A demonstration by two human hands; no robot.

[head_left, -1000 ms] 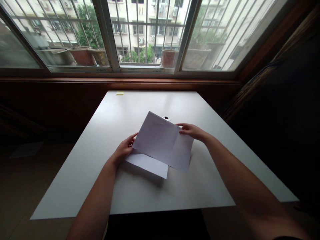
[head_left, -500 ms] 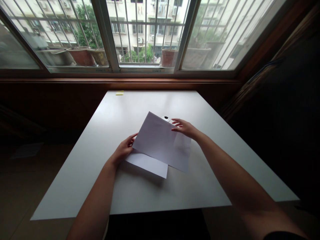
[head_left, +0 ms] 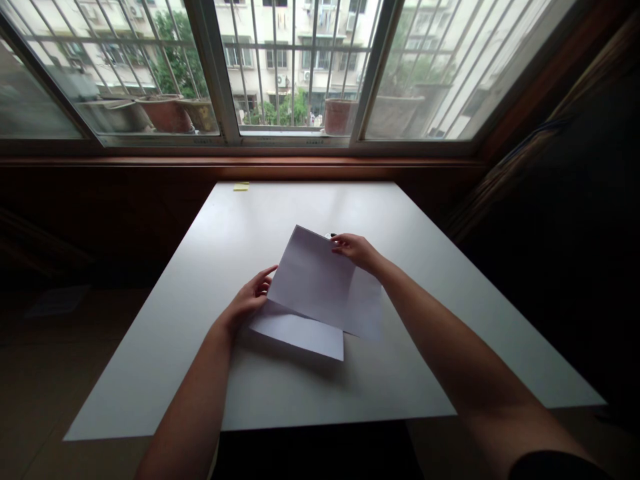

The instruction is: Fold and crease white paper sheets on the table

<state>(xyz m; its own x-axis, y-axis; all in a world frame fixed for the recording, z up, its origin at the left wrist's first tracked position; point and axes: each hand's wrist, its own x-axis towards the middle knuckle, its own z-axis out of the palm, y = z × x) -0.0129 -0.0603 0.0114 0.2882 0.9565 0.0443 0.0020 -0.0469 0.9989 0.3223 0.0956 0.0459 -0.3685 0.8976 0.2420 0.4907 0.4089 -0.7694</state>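
A white sheet of paper [head_left: 320, 287] lies partly folded on the white table [head_left: 280, 213], its upper flap raised over the lower part. My left hand [head_left: 249, 300] holds the sheet's left edge, thumb on top and fingers tucked beneath. My right hand [head_left: 354, 249] pinches the flap's far edge near its top corner. A small round black-and-white object [head_left: 331, 235] sits on the table just behind that corner, mostly hidden by the paper and my fingers.
A small yellow sticky-note pad [head_left: 241, 187] lies at the table's far edge. A wooden window sill [head_left: 240, 161] and barred windows run behind. Dark furniture stands to the right. The floor lies on the left.
My right hand has slid left along the flap's far edge, from the right corner to near the top corner, covering the round object. The sheet shifted slightly. My left hand stayed put.
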